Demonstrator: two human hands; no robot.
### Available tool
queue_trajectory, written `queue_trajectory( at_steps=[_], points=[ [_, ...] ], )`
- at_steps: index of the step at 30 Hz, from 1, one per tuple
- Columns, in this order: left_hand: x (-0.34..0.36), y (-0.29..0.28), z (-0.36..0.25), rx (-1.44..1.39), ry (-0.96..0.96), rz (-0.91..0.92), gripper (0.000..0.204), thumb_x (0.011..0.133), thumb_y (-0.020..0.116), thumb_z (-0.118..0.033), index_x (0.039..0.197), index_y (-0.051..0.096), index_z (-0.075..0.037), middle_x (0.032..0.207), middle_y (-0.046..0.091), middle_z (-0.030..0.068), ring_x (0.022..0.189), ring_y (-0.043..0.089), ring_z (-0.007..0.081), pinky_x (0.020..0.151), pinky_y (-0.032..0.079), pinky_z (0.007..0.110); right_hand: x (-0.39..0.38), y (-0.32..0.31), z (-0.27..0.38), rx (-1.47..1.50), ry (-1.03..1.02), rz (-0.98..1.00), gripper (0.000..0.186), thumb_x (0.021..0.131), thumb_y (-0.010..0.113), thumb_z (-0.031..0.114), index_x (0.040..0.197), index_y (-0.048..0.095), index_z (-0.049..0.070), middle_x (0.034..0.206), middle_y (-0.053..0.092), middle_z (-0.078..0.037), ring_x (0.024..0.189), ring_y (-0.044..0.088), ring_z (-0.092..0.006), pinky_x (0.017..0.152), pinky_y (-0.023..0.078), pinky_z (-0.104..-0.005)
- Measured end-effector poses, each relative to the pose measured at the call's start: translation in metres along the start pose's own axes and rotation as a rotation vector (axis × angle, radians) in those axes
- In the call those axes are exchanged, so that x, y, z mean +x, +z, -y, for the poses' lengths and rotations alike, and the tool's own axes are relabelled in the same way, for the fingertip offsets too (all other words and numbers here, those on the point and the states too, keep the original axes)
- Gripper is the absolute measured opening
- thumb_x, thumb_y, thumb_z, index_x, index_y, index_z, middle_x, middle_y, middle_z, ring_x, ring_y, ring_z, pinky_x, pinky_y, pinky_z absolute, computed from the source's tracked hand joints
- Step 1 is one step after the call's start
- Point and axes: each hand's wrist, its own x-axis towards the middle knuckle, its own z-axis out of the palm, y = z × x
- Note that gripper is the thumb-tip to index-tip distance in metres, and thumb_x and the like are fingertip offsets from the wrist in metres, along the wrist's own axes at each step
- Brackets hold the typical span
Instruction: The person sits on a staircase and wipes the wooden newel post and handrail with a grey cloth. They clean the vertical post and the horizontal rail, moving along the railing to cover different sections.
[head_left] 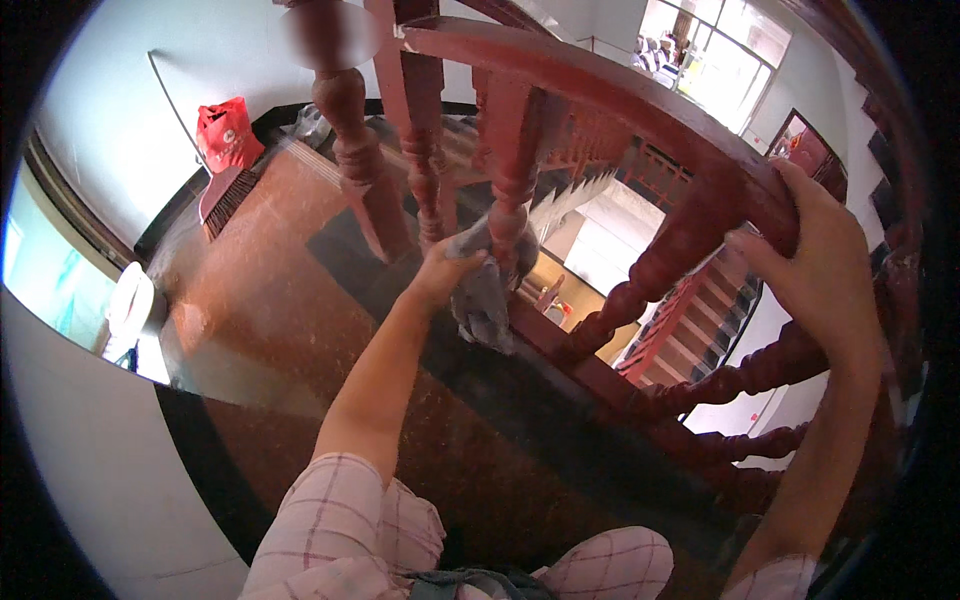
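Far left: red bag [228, 132] against the white wall, contents hidden; broom head [227, 200] just near of it on the floor.
Landing floor [260, 300]: reddish polished stone, open room left of the railing, dark border strip along the baluster line.
Left hand [440, 275]: clenched on a grey cloth [484, 290], pressed against a turned red baluster [515, 190] low down.
Cloth: hanging beside the baluster base, at the landing edge.
Beyond the balusters: open stairwell dropping to lower flights.
Right hand [815, 265]: fingers wrapped over the red handrail [640, 110], grasping it, far right.
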Motion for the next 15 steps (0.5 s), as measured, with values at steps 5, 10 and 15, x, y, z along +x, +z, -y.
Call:
queue_trajectory(
  at_steps=[5,10,15],
  points=[
    [-0.030,0.032,-0.026,-0.504,0.086,-0.179,0.050,0.088,0.058,-0.015,0.134,0.039,-0.004,0.114,0.056,0.0088,0.098,0.057,0.0208,0.087,0.046,0.032,-0.003,0.004,-0.006,-0.148,0.022,-0.023,0.058,0.071,0.073,0.038,0.105,0.056,-0.006,0.093,0.061,-0.024,0.089,0.060,-0.0394,0.080,0.047,-0.0435],
    [-0.012,0.095,-0.073,0.254,0.658,-0.414,0.085,0.075,0.072,-0.017,0.141,0.021,-0.001,0.128,0.046,0.0165,0.112,0.051,0.0304,0.097,0.041,0.038,0.002,0.002,0.006,-0.077,0.090,0.055,0.058,0.070,0.075,0.035,0.107,0.055,-0.005,0.098,0.061,-0.023,0.092,0.059,-0.0392,0.082,0.047,-0.0437],
    [0.028,0.124,-0.038,0.760,0.897,-0.991,0.096,0.064,0.081,-0.011,0.139,0.022,-0.003,0.126,0.045,0.0169,0.115,0.047,0.0307,0.100,0.036,0.036,-0.001,0.003,-0.001,-0.114,0.159,0.057,0.060,0.071,0.074,0.021,0.120,0.050,-0.003,0.111,0.058,-0.022,0.100,0.060,-0.0342,0.090,0.046,-0.0388]
  ],
)
